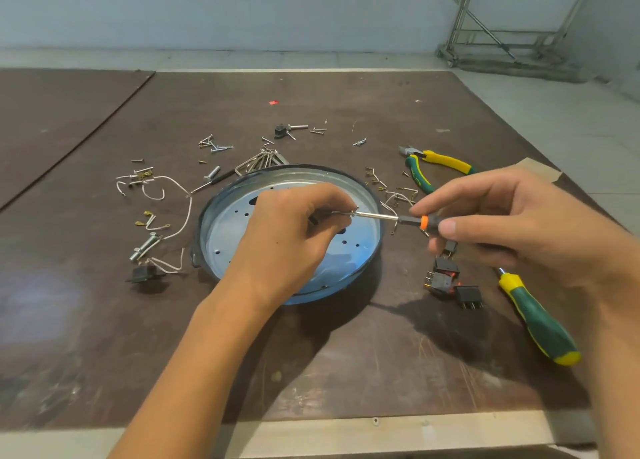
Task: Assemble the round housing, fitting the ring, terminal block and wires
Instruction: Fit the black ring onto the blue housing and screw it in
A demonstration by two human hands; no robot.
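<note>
Left hand (287, 236) is curled above the round housing (228, 230), fingertips pinching a small part (351, 212) (too small to identify), likely steadying it for the driver. Housing sits directly beneath: shallow pressed-metal pan, perforated floor, dark rim. Right hand (512, 223) grips a slim screwdriver (398, 218) with an orange collar, tip meeting the left fingertips. Thin white wires (180, 216) lie left of the left hand.

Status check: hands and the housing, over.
Left hand pinches a small part over the round housing. Right hand grips the small screwdriver, tip at that part. Nothing in the way.
</note>
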